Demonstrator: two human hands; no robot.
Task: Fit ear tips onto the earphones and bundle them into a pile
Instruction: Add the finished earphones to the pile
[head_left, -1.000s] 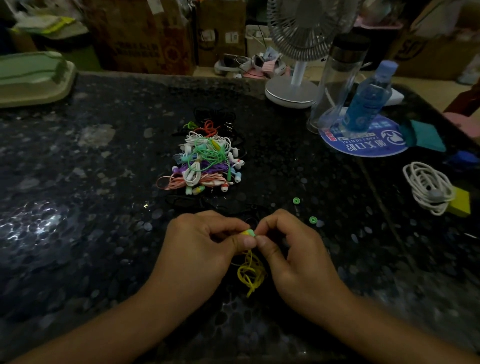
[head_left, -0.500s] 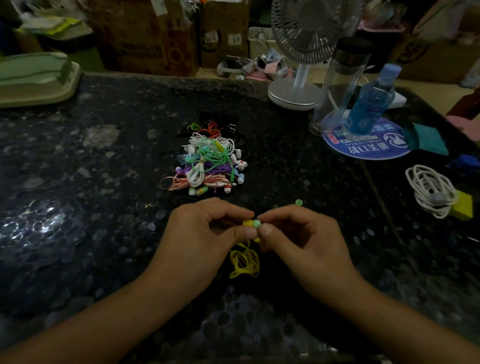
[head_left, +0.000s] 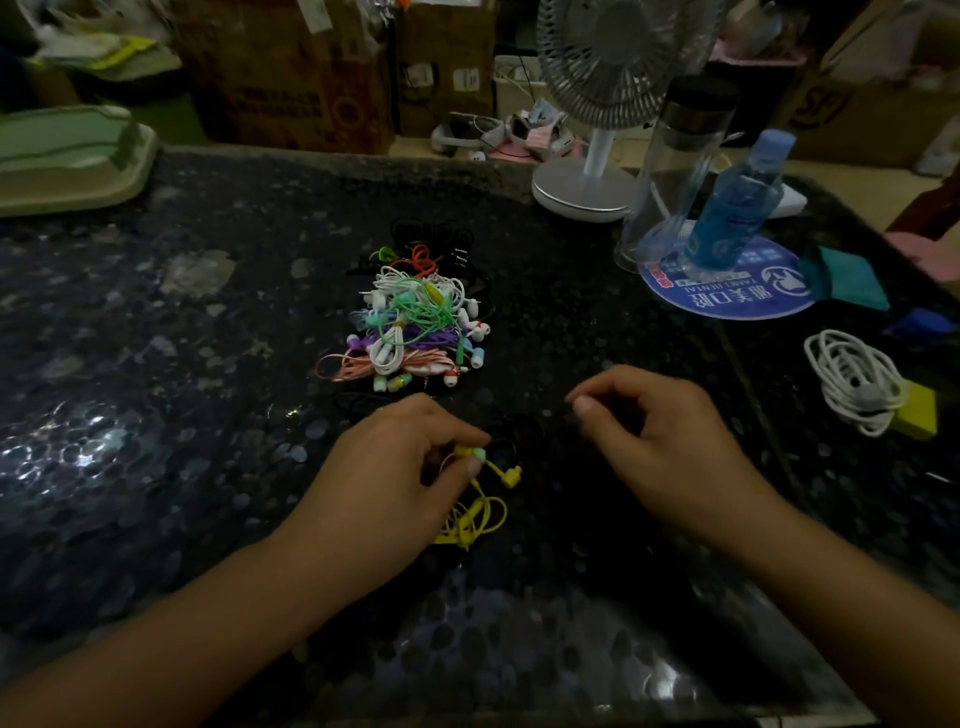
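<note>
Two bare hands over dark speckled stone tabletop (head_left: 156, 364). Left hand (head_left: 395, 467) pinches yellow earbud with pale green ear tip (head_left: 474, 453) between thumb and fingers; yellow coiled cable (head_left: 475, 519) trails below onto tabletop. Right hand (head_left: 654, 441) apart to right, fingers curled, thumb meeting fingertip; whether it holds anything, cannot tell. Multicoloured pile of bundled earphones (head_left: 410, 327) lies beyond left hand. White coiled cable (head_left: 852, 379) far right, white desk fan (head_left: 597, 171) behind.
</note>
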